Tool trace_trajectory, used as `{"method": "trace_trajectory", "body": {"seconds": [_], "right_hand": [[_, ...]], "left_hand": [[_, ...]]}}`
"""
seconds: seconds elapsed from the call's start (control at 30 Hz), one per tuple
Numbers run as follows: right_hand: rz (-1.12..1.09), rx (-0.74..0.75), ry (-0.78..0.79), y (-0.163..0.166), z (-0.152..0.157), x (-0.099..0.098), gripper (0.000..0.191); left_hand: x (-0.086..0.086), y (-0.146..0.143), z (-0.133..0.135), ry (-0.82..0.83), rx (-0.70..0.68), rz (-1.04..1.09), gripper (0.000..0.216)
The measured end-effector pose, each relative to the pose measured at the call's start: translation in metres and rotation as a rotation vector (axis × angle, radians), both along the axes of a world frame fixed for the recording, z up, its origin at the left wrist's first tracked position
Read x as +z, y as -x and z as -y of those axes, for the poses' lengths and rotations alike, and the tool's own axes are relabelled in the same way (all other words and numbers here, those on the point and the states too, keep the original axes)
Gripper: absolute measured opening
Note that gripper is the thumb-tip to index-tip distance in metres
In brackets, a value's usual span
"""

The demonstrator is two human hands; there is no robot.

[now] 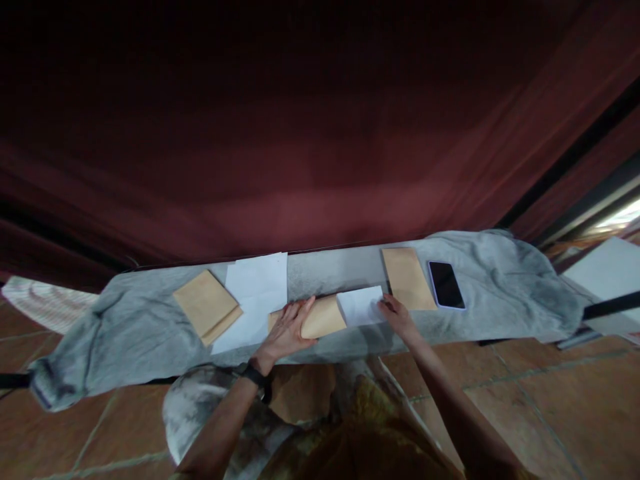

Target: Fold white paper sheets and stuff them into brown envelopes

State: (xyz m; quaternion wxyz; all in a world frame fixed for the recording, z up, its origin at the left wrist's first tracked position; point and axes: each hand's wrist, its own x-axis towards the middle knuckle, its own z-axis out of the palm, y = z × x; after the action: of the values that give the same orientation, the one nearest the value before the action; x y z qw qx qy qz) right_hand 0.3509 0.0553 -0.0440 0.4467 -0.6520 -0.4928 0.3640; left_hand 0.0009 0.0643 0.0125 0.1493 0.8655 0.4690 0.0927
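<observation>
In the head view, your brown paper envelope (326, 319) lies on the grey-draped surface (333, 267); a folded white sheet (359, 305) juts from its 3 o'clock end, though you can't tell whether it sits inside or beneath. Your left hand (289, 328) spreads over the 9 o'clock end, its grip apart; your right hand (397, 313) seems to have its grip clamped on the sheet's outer edge. Expect both to be light, bendy and easily creased: steady the envelope flat, and take the sheet by that edge, at 3 o'clock.
</observation>
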Motion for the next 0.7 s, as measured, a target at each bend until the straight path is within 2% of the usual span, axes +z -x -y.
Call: {"method": "trace_trajectory", "body": {"seconds": [0.33,0.5,0.7], "right_hand": [[-0.029,0.092,-0.010,0.026,0.004,0.025,0.030],[-0.029,0.129,-0.005,0.048,0.009,0.024,0.030],[-0.047,0.173,0.003,0.070,0.011,0.019,0.020]], "left_hand": [[-0.006,-0.002,0.002,-0.039,-0.019,-0.067,0.121],[-0.006,-0.007,0.004,-0.040,-0.021,-0.074,0.122],[-0.003,-0.012,0.007,-0.044,-0.035,-0.071,0.121]]}}
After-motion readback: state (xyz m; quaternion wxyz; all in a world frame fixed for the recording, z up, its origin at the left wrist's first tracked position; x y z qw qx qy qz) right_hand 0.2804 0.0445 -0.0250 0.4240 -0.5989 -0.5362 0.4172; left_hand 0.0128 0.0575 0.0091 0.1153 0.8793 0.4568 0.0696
